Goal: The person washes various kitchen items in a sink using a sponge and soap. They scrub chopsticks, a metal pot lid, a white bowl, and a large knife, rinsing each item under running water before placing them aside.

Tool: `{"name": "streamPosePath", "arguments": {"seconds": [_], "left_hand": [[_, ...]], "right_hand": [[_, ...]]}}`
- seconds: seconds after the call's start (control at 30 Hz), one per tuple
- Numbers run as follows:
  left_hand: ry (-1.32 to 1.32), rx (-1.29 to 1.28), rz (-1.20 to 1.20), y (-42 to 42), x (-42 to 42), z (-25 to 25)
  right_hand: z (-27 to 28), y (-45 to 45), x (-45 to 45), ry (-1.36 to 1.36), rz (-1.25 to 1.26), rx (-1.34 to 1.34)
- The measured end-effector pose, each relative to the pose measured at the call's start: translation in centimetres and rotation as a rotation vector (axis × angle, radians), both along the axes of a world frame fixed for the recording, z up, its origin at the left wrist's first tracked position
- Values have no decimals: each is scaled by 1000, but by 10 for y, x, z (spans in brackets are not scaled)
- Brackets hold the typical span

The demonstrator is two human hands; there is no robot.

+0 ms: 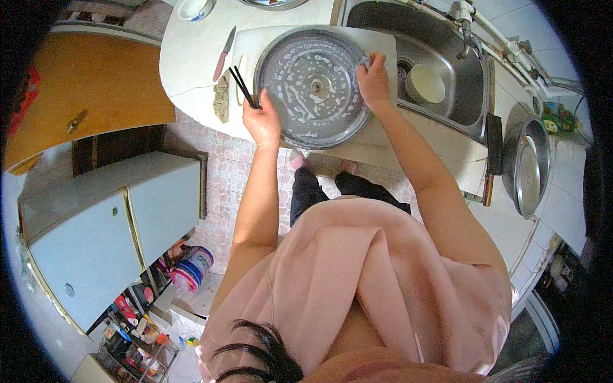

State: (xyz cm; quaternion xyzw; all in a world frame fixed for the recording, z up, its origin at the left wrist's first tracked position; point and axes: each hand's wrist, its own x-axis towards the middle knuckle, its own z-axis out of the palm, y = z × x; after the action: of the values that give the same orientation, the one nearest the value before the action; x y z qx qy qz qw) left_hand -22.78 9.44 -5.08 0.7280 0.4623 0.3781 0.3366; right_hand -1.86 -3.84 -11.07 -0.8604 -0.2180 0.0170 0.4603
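A round glass pan lid point(313, 88), wet with foamy suds and drops, lies tilted over a pale cutting board point(388, 45) at the counter's edge. My left hand point(262, 115) grips the lid's left rim and also holds black chopsticks point(242, 84) that point up and left. At the lid's upper right rim, my right hand point(374, 81) presses a small greyish scrubber or cloth point(367, 61), mostly covered by the fingers. What the lid's underside rests on is hidden.
Left of the board are a pink-handled knife point(225, 53) and a crumpled cloth point(221, 99). A steel sink point(459, 103) holding a pale bowl point(425, 84) is at right, below a faucet point(467, 45). Metal basins point(546, 163) stand farther right; a white bowl point(194, 8) sits upper left.
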Motion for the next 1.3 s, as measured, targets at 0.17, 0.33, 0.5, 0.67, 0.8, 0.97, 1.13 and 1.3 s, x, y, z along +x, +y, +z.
{"name": "streamPosePath", "arguments": {"seconds": [0.17, 0.33, 0.5, 0.67, 0.8, 0.97, 1.13, 1.3], "left_hand": [[16, -79, -22, 0, -2, -2], [5, -46, -18, 2, -1, -3], [-10, -31, -5, 5, -4, -10], [-70, -12, 30, 3, -4, -19], [-78, -10, 94, -4, -5, -13], [-109, -12, 81, -8, -3, -9], [-124, -5, 23, -10, -9, -13], [-73, -46, -79, 2, -10, -13]], "right_hand": [[15, 43, 18, -19, 66, 87], [54, 98, 2, -281, 454, 104], [81, 132, -60, -662, 990, 157], [77, 131, -37, -623, 964, 49], [59, 95, 13, -173, 425, -25], [-28, 12, -14, -166, -220, -41], [-2, 23, -18, -123, -251, -91], [-3, 34, 13, -427, -71, -64]]}}
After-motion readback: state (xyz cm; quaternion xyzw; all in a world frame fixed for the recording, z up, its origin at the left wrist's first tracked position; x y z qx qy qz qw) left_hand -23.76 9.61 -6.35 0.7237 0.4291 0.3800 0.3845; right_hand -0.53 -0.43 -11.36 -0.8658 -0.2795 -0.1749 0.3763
